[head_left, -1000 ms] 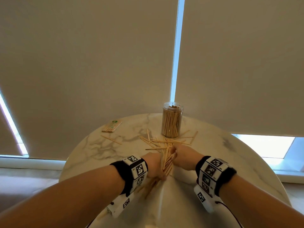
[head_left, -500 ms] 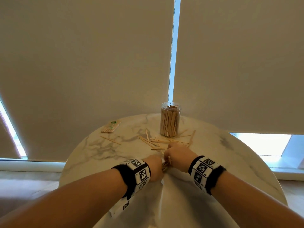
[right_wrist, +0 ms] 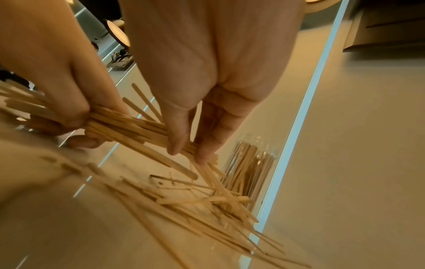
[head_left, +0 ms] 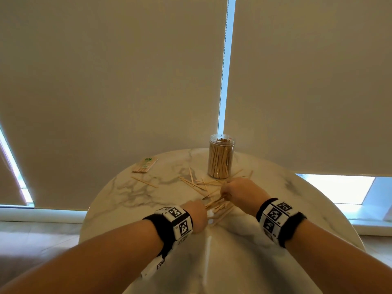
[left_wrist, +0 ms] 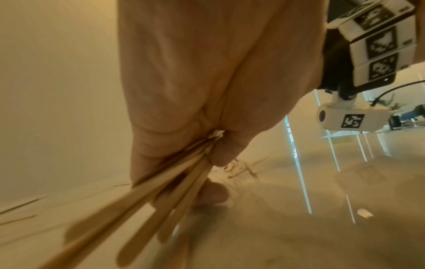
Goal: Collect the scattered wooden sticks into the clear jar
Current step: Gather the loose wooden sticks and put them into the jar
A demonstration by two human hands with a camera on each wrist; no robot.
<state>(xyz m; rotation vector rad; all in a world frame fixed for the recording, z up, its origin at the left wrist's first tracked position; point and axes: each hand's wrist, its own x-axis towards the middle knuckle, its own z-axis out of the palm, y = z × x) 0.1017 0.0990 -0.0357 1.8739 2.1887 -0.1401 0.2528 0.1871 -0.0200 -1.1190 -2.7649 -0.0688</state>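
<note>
A clear jar [head_left: 221, 156] packed with upright wooden sticks stands at the table's far side, also seen in the right wrist view [right_wrist: 249, 163]. Loose sticks [head_left: 198, 181] lie scattered in front of it. My left hand [head_left: 196, 215] grips a bundle of sticks [head_left: 218, 205] low over the table; the bundle [left_wrist: 147, 198] fans out from its curled fingers. My right hand [head_left: 237, 190] pinches the bundle's far end [right_wrist: 142, 131] between thumb and fingers [right_wrist: 207, 138]. More loose sticks [right_wrist: 207, 209] lie beneath it.
A round marble table [head_left: 131, 194] carries everything. A wrapped pack of sticks [head_left: 145, 165] lies at the far left, one single stick [head_left: 144, 182] just in front of it. Closed roller blinds hang right behind the table.
Both hands have drawn slightly apart along the bundle: the left slid back toward me, the right moved forward toward the jar. The bundle lies more level.
</note>
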